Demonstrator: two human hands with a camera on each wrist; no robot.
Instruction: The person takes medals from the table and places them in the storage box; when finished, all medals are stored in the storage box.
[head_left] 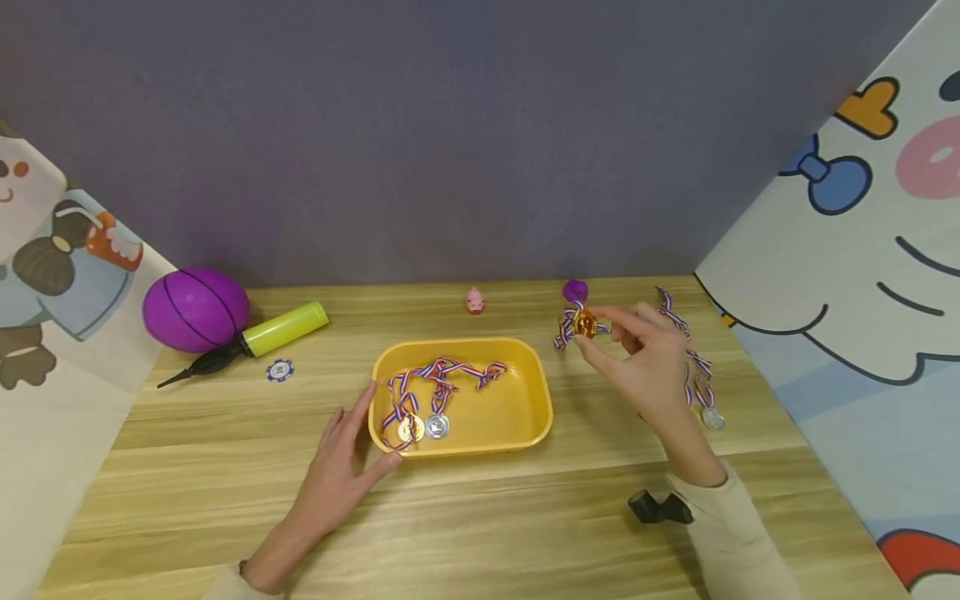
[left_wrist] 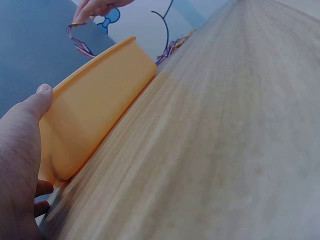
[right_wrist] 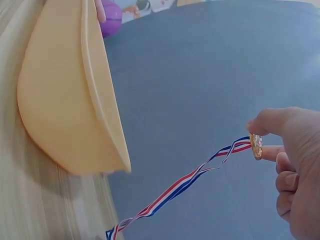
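Between thumb and forefinger, my right hand [head_left: 643, 358] pinches a gold medal [head_left: 585, 323] above the table, right of the yellow tray [head_left: 517, 450]. Its red, white and blue ribbon [right_wrist: 175, 188] hangs down in the right wrist view. My left hand [head_left: 341, 467] rests against the tray's front left corner, thumb at the front and extended fingers along the left side. Inside the tray lie a gold medal [head_left: 410, 428] and a silver medal [head_left: 437, 426], their striped ribbons spread over the bottom. More ribbons and a silver medal [head_left: 713, 418] lie right of my right hand, which partly covers them.
A purple ball [head_left: 197, 310], a yellow-green hand pump [head_left: 285, 330] and a poker chip [head_left: 280, 371] lie at the left. Behind the tray are a pink pig figure [head_left: 476, 301] and a small purple object [head_left: 575, 289]. A grey wall [head_left: 450, 167] borders the table's back.
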